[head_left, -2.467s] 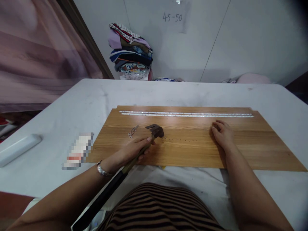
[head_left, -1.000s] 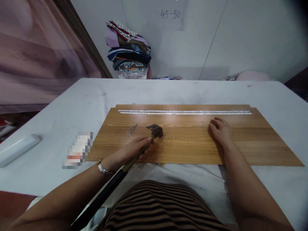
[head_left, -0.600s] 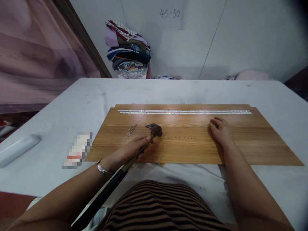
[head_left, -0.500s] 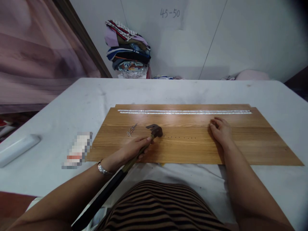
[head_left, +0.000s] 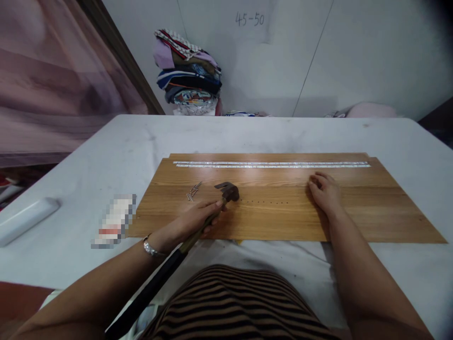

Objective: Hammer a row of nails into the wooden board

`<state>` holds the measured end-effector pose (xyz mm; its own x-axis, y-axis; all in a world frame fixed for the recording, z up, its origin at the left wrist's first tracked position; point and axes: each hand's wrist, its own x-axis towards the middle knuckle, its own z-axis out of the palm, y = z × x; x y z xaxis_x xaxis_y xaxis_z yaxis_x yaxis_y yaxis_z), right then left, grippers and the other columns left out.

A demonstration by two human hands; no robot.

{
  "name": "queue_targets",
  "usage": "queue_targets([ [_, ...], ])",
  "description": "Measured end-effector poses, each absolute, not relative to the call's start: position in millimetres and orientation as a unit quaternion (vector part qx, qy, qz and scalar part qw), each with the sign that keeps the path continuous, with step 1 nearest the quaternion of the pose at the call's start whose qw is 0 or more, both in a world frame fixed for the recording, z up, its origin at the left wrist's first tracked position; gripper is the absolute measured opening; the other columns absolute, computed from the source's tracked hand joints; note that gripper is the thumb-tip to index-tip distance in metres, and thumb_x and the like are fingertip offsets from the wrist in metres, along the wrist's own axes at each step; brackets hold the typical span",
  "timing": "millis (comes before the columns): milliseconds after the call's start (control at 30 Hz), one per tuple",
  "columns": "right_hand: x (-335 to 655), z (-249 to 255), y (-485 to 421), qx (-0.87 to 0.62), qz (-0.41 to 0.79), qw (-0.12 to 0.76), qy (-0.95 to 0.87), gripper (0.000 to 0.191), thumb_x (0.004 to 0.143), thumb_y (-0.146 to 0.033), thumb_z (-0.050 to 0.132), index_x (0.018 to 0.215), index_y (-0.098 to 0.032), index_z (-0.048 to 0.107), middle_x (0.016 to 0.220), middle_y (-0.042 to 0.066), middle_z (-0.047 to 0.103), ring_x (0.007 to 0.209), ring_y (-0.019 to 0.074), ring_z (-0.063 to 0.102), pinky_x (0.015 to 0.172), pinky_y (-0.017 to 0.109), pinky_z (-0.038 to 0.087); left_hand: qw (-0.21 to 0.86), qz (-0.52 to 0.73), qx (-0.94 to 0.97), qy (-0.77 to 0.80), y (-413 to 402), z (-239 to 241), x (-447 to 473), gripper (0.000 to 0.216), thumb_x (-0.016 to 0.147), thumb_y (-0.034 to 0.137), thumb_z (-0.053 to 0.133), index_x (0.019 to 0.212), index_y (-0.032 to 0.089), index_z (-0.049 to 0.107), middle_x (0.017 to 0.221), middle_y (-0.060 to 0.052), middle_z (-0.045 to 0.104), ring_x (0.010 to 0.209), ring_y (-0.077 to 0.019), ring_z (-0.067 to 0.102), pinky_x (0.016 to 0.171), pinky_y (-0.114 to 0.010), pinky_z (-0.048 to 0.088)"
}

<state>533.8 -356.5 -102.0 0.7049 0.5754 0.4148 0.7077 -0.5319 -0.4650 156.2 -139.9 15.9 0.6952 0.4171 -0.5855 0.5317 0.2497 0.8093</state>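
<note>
My left hand (head_left: 207, 215) is closed around the handle of a claw hammer (head_left: 230, 192), close below its head. The hammer head rests at or just above the wooden board (head_left: 283, 226), and its dark grip runs back under my left forearm. From the head, a row of small nail heads or holes (head_left: 264, 202) stretches to the right; which they are I cannot tell. Several loose nails (head_left: 194, 190) lie left of the hammer. On the right part of the board rests my right hand (head_left: 325, 191), fingers loosely curled, thumb apart, with nothing visible in it.
Two thin white strips with markings (head_left: 272, 165) lie along the board's far side. The board lies on a white-covered table (head_left: 247, 134). To its left are a blurred-out flat item (head_left: 115, 221) and a white cylindrical object (head_left: 30, 219). Folded clothes (head_left: 191, 75) are stacked behind the table.
</note>
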Motion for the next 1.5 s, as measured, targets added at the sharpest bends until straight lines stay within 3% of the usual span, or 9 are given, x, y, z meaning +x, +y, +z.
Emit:
queue_targets([
  [1500, 534.8, -102.8, -355.8, -0.867, -0.112, 0.312, -0.372, 0.026, 0.083, -0.036, 0.055, 0.092, -0.023, 0.076, 0.117, 0.013, 0.074, 0.113, 0.0325, 0.066, 0.104, 0.053, 0.051, 0.692, -0.048, 0.605, 0.391, -138.9, 21.4, 157.5, 0.05, 0.088, 0.065, 0.06, 0.103, 0.017, 0.063, 0.061, 0.006, 0.048, 0.041, -0.0069, 0.038, 0.039, -0.02, 0.026],
])
